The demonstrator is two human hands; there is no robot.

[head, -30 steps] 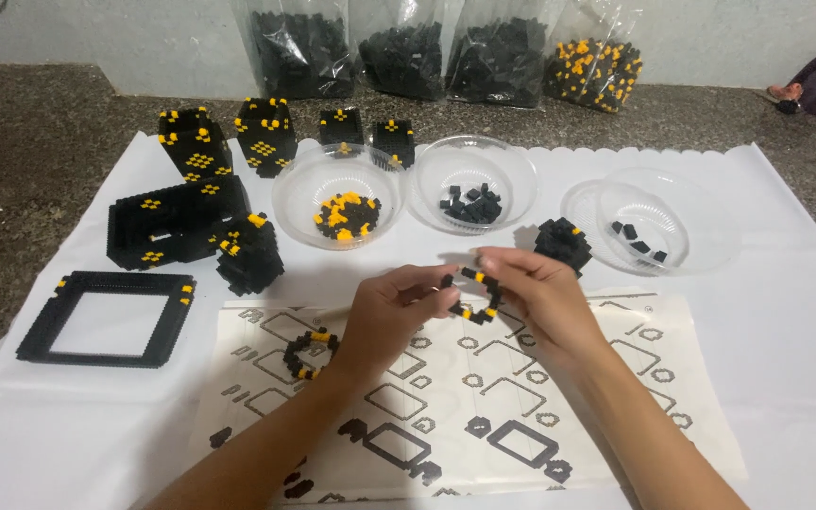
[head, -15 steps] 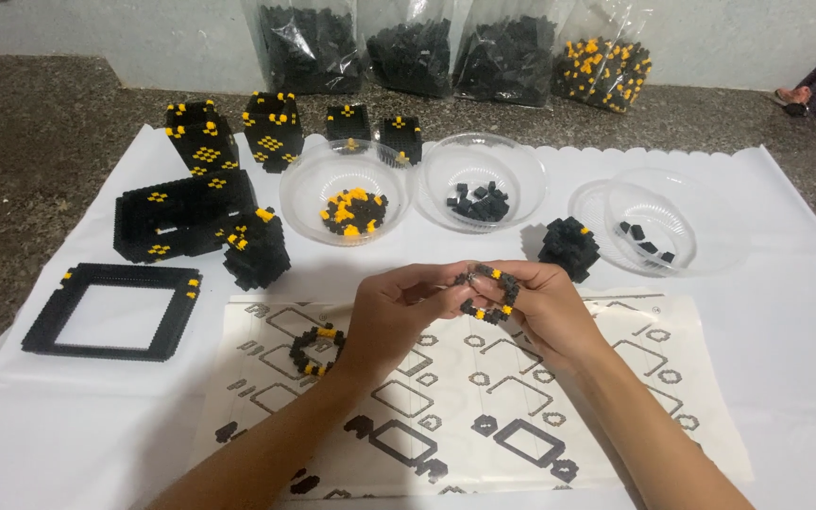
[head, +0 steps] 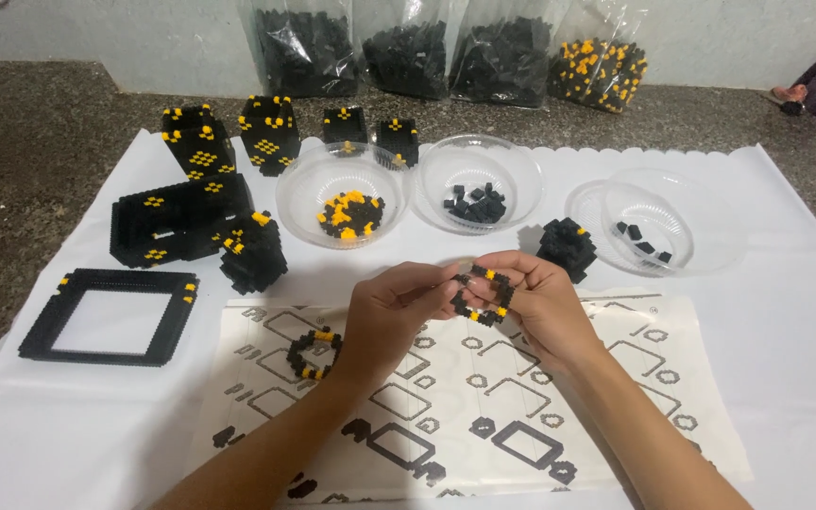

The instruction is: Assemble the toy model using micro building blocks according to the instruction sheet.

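Both hands meet above the instruction sheet [head: 484, 406]. My right hand [head: 535, 302] holds a small ring of black and yellow bricks [head: 484, 295] between thumb and fingers. My left hand [head: 391, 312] pinches the ring's left side with its fingertips. A second small black and yellow brick ring [head: 314, 352] lies on the sheet just left of my left wrist. A black brick lump [head: 567, 247] sits just beyond my right hand.
Three clear bowls stand behind the hands: one with yellow and black bricks [head: 347, 194], one with black bricks [head: 480, 179], one nearly bare [head: 649, 222]. Built black blocks [head: 181, 222] and a square frame [head: 110, 316] lie left. Bags of bricks [head: 446, 52] line the wall.
The view has shifted slightly. Both hands stay on the brick ring, turning it a little between the fingers at about the same spot.
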